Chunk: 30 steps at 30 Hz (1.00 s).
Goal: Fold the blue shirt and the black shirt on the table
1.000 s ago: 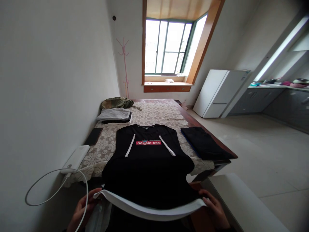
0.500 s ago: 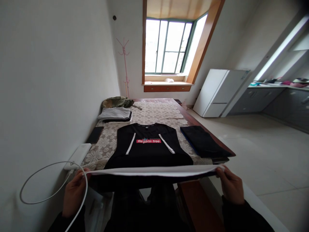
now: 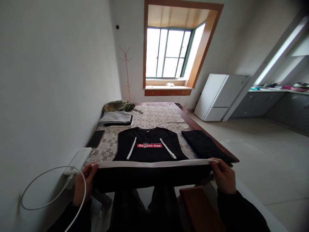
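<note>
A: Starting at the left, the left hand has its grip pinched shut on the left end of the white hem of the black T-shirt, just beside a white power bank and its looping white cable.

B: And the shirt itself?

A: It lies on the lace-covered tabletop, chest side up with its red label showing. The collar points away toward the window and the hem toward the person, so the long axis runs straight from the near edge to the far end. The lower part is lifted off the near edge and stretched into a level line between the hands.

B: The right side?

A: The right hand grips the other end of the hem, fingers closed on the cloth, near a folded dark garment.

B: How would you handle the fold well?

A: I'd judge it best to keep both corners at equal height and the hem taut, so no slack bunches in the middle, and to keep the hem square to the shirt's long axis and parallel with the collar.
</note>
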Available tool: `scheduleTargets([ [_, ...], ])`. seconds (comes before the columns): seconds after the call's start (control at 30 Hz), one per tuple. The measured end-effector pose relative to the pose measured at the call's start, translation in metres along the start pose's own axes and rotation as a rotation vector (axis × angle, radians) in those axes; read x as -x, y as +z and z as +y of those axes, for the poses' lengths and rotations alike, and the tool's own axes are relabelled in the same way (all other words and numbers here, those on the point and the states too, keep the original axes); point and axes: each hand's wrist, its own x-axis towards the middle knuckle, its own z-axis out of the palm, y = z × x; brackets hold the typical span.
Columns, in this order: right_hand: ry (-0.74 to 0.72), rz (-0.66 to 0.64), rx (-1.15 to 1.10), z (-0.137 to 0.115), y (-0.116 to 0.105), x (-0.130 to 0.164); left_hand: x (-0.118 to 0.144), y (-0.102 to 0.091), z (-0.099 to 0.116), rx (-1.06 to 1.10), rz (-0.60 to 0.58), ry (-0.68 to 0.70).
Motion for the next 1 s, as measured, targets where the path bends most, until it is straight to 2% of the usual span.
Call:
scheduleTargets([
  [0.07,-0.035,-0.022,0.043,-0.004,0.007,-0.025,-0.028,0.013,0.006,0.054,-0.078,0.002],
  [0.13,-0.068,-0.025,0.069,-0.012,0.024,-0.062,-0.069,0.033,0.015,0.018,-0.106,0.08],
  [0.27,-0.09,-0.061,0.107,-0.023,0.085,-0.142,-0.157,0.088,0.024,-0.299,-0.08,0.21],
  [0.33,-0.05,-0.149,0.266,-0.021,0.118,-0.165,-0.187,0.114,0.018,-0.497,-0.111,0.211],
  [0.37,-0.013,-0.234,0.367,-0.017,0.133,-0.172,-0.197,0.124,0.013,-0.545,-0.131,0.202],
  [0.43,0.038,-0.374,0.495,-0.005,0.156,-0.176,-0.209,0.139,0.0,-0.589,-0.168,0.185],
  [0.5,0.053,-0.433,0.536,0.008,0.169,-0.175,-0.215,0.145,-0.011,-0.596,-0.188,0.175],
  [0.7,0.053,-0.4,0.559,0.036,0.181,-0.2,-0.241,0.142,-0.021,-0.603,-0.196,0.191],
  [0.8,0.072,-0.398,0.585,0.043,0.192,-0.212,-0.251,0.147,-0.023,-0.625,-0.2,0.202],
  [1.0,0.061,-0.38,0.578,0.05,0.207,-0.215,-0.258,0.156,-0.029,-0.644,-0.176,0.217],
])
